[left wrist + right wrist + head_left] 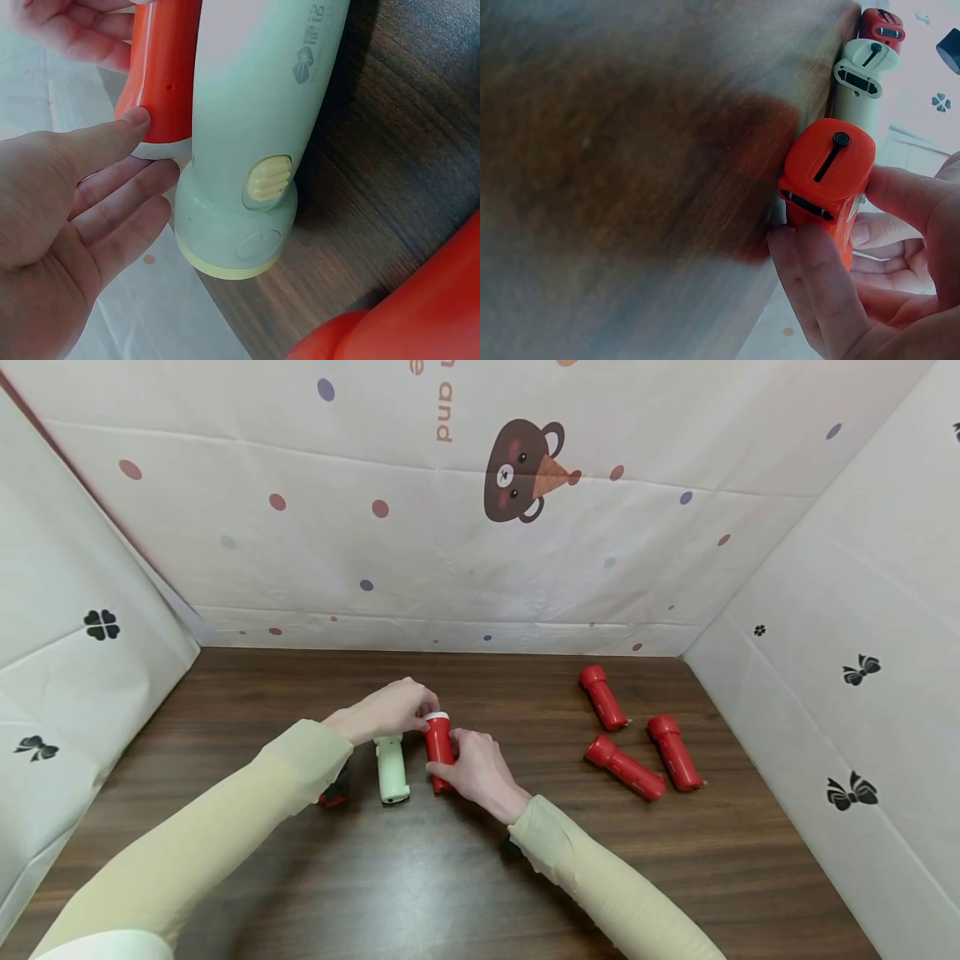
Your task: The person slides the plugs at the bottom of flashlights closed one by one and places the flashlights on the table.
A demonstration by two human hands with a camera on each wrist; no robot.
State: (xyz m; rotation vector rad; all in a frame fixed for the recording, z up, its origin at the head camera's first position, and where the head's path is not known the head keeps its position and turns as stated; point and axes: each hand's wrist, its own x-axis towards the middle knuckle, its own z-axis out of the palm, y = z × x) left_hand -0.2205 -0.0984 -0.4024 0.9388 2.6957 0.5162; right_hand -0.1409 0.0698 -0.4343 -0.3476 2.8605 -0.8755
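Note:
Both hands are on one red flashlight (437, 742) with a white rim, lying with its rim toward the back wall. My right hand (483, 770) grips its body, thumb on one side and fingers on the other. At the rimmed end, my left hand (396, 706) pinches it; the left wrist view has the thumb on the red casing (160, 82). Close to its left lies a pale green flashlight (391, 770), with a yellow ribbed switch (268, 180). Another red flashlight (335, 796) is mostly hidden under the left forearm.
Three red flashlights lie at the right of the brown wooden table (405, 877): one at the back (602, 697), one slanted in front (626, 767) and one farther right (675, 752). White patterned sheets (442, 560) rise at the back and both sides.

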